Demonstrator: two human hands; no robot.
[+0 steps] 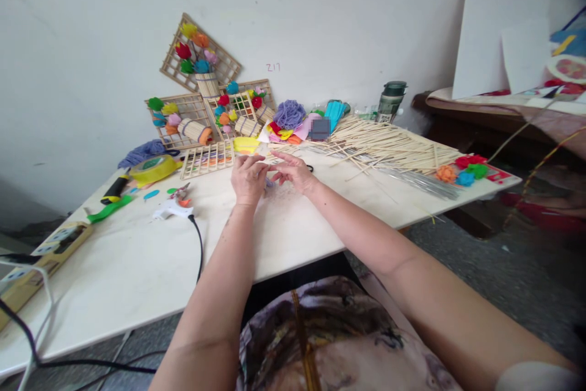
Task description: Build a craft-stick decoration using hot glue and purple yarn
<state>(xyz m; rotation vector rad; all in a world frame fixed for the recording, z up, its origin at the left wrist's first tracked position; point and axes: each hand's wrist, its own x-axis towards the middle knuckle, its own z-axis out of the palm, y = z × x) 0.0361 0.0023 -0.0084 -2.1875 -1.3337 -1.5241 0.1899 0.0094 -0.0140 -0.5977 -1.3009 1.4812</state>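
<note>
My left hand [248,180] and my right hand [295,174] meet over the middle of the white table [293,238]. The fingers of my left hand are bent into a pinch. My right hand's index finger stretches toward the left, while its other fingertips press in close to the left hand. A bit of purple yarn [269,183] shows between and just below the hands; what the fingertips grip is too small to make out. Behind my left hand lie a flat stick lattice [208,160] and a yellow piece [246,145].
Left are a white glue gun [174,210] with a black cord, yellow tape [155,170], a cutter [115,188] and a power strip [55,251]. Lattices with colourful flowers [196,49] lean at the wall. Loose sticks [389,141], purple yarn [289,114] and a bottle [391,101] are right.
</note>
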